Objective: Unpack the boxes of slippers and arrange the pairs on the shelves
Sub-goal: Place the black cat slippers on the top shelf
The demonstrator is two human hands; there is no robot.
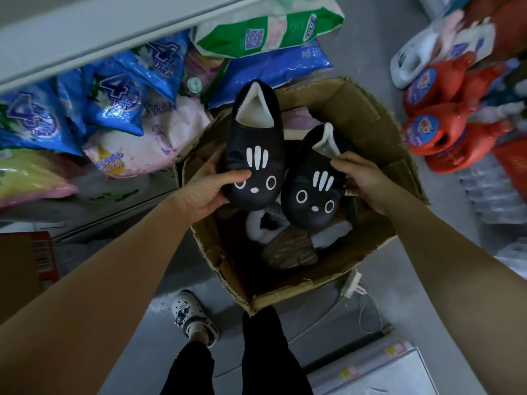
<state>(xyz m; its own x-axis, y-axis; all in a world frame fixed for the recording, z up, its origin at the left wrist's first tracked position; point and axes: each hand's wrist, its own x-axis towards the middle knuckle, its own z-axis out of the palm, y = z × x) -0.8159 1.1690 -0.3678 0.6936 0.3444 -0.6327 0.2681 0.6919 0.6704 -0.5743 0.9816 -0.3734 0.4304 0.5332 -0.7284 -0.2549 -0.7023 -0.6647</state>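
Over an open cardboard box [368, 129] on the floor I hold a pair of black slippers with white cat faces and white lining. My left hand [204, 189] grips the toe of the left slipper [256, 149], thumb on top. My right hand [360, 181] grips the side of the right slipper [313, 192], which hangs a little lower. Down in the box lie a brown ribbed slipper [291, 249] with grey fleece lining and, at the far end, something pale pink [296, 118].
A low white shelf [85, 32] on the left holds blue, pink and green detergent bags [122, 92]. Red and white detergent bottles [445, 132] stand on the floor at right. A red-edged carton [25, 269] sits at lower left. My legs and a white clog [194, 317] are below the box.
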